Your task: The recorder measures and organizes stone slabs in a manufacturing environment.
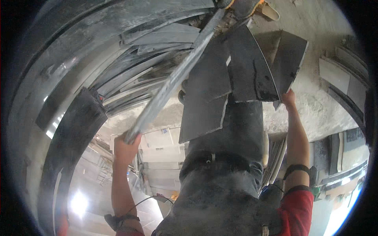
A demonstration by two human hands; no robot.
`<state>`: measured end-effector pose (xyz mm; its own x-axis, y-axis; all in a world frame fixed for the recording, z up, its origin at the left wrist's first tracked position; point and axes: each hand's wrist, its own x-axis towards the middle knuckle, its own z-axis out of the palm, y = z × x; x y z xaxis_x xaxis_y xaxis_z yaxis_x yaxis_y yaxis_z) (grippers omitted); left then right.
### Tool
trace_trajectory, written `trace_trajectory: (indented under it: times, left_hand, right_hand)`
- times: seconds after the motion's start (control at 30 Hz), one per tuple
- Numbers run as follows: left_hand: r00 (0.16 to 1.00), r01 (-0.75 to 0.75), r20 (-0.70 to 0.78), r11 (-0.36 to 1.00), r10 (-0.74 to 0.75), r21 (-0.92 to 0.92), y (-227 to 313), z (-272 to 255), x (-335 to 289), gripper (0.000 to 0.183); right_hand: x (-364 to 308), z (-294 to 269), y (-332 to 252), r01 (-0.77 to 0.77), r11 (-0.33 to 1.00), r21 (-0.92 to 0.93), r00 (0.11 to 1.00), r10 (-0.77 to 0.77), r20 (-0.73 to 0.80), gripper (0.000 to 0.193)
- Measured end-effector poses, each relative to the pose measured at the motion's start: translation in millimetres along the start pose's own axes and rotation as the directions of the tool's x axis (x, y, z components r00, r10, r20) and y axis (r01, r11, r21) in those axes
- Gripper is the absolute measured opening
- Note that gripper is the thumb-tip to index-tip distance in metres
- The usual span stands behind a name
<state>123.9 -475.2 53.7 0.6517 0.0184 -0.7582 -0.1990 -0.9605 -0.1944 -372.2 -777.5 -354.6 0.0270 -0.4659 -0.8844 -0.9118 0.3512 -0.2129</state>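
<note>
My left hand (126, 146) is closed around the near end of a long, narrow, pale grey strip (173, 80), which slants up and to the right toward the top of the view. At the right, my right hand (288, 97) is closed on the lower edge of a dark grey slab piece (290, 55), tilted up from the ground. Left of it, another dark slab (251, 67) with a wet-looking black patch overlaps a broken-edged slab (204, 84). Both lie in front of my dark apron (222, 173).
Long grey strips (153, 59) are heaped at the upper left, by a dark upright slab edge (71, 145). A shoe (244, 8) shows at the top, on dusty ground (315, 98). More slabs (342, 80) lean at the right.
</note>
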Motion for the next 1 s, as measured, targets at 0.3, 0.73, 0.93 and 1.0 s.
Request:
trace_trajectory:
  times: [0.3, 0.73, 0.93, 1.0]
  left_hand:
    - [0.999, -0.028, 0.014, 0.998, 0.029, -0.057, -124.8, 20.4, -28.9, 0.033]
    - [0.993, 0.066, 0.080, 0.971, -0.086, 0.231, -289.3, 149.4, 127.5, 0.034]
    - [0.996, 0.087, -0.036, 0.990, -0.084, 0.107, -334.2, 166.5, 171.6, 0.030]
    - [0.993, 0.070, -0.112, 0.960, -0.041, 0.272, -342.8, 177.5, 204.4, 0.026]
  right_hand:
    - [20.2, -1.0, 38.5, 0.013, 0.993, 0.117, 0.998, -0.020, 0.055, 0.043]
    - [-0.5, -0.4, 7.3, -0.021, 0.979, 0.203, 1.000, 0.015, 0.027, 0.040]
    - [61.1, -15.5, 105.9, 0.030, 0.934, 0.355, 0.994, -0.065, 0.089, 0.036]
    - [72.0, -37.9, 142.7, 0.014, 0.921, 0.389, 0.993, -0.058, 0.100, 0.034]
